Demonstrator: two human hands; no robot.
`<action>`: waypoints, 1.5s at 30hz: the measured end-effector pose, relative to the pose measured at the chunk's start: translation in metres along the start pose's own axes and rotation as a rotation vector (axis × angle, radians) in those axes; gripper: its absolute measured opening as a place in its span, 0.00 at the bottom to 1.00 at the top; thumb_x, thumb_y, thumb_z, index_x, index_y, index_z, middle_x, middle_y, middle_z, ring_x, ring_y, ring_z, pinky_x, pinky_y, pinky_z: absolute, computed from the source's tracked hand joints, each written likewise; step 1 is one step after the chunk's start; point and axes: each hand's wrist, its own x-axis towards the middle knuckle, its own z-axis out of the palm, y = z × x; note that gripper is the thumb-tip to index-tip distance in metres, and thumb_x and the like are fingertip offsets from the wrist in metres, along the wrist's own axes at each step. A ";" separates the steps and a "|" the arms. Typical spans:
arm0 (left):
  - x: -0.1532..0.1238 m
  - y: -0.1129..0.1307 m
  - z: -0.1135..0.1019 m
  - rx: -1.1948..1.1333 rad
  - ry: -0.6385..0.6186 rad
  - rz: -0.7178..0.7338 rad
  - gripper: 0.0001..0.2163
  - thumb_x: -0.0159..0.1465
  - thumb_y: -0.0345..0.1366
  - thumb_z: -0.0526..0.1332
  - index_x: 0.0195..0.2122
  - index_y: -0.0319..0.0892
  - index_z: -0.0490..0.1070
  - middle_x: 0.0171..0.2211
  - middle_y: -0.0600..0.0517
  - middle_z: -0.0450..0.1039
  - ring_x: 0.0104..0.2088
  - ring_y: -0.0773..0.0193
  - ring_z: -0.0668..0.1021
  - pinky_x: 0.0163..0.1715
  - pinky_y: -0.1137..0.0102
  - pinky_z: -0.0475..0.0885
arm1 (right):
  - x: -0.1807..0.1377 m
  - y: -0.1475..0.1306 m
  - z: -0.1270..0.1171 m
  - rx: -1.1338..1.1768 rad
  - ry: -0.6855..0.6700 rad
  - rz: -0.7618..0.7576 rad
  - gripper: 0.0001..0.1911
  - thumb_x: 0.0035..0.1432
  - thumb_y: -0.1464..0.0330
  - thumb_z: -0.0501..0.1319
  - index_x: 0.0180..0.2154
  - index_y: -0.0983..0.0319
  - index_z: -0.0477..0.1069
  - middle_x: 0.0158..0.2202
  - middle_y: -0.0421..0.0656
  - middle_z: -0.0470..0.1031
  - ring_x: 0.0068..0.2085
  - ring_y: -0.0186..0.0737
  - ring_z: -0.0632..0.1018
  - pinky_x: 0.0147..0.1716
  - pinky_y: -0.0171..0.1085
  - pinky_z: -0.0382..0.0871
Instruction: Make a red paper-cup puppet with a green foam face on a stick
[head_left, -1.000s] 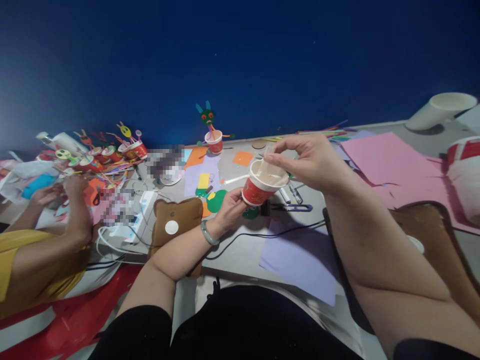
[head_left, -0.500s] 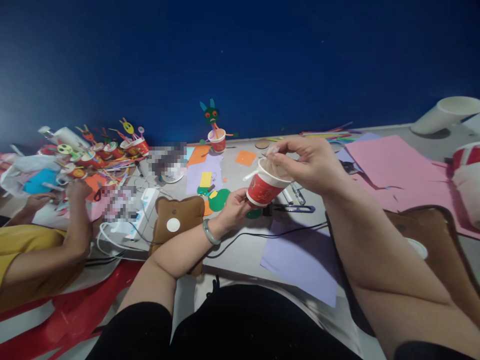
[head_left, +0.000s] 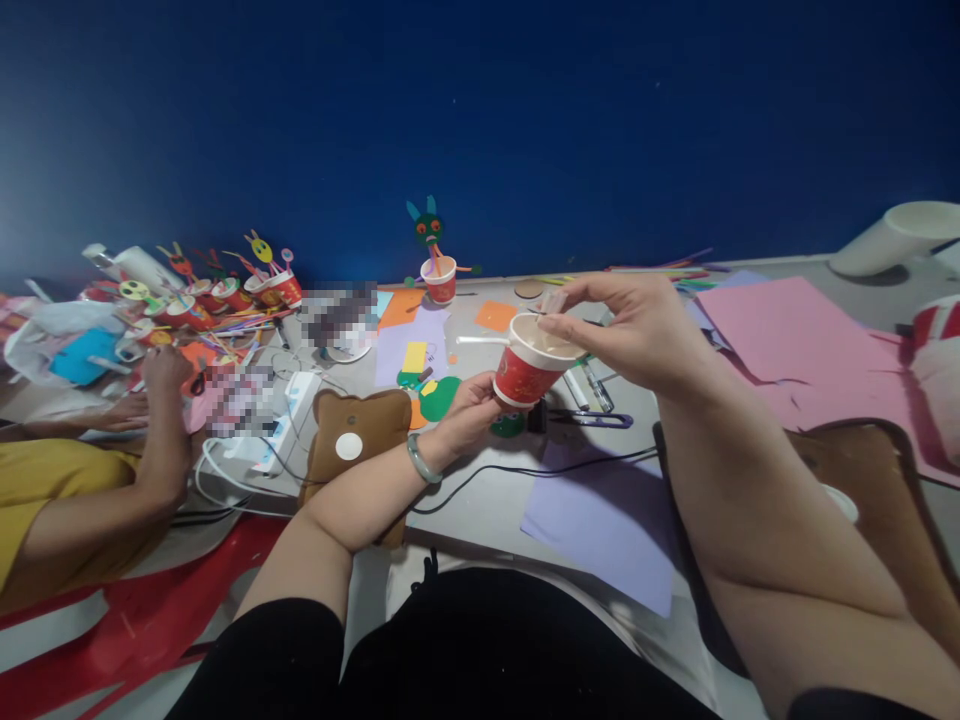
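My left hand (head_left: 471,415) is wrapped round the lower side of a red paper cup (head_left: 525,378) with a white rim, held above the table. A thin white stick (head_left: 480,341) juts out to the left at the cup's rim. Over the rim's far right side, my right hand (head_left: 626,325) pinches a small translucent piece (head_left: 553,301) between thumb and fingers; its kind is unclear. Below the cup lie green paper cutouts (head_left: 441,400) and a purple-handled cutter (head_left: 592,419).
A finished-looking cup figure (head_left: 441,280) with a green head stands by the blue wall. Purple paper (head_left: 600,530) overhangs the front edge, a black cable (head_left: 525,468) crosses the table, and pink sheets (head_left: 772,325) lie right. At left, a person in a yellow sleeve (head_left: 67,490) works.
The white stick now reaches farther left and lies nearly level. My right fingers have lifted slightly at the rim, showing more of the translucent piece. My left hand keeps its hold.
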 end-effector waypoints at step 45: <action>0.001 0.026 -0.001 -0.150 0.081 0.030 0.30 0.44 0.52 0.93 0.42 0.43 0.86 0.40 0.52 0.88 0.39 0.65 0.85 0.48 0.64 0.83 | -0.007 0.009 -0.016 -0.231 -0.185 -0.021 0.10 0.71 0.51 0.71 0.43 0.48 0.84 0.29 0.40 0.77 0.30 0.49 0.75 0.40 0.51 0.72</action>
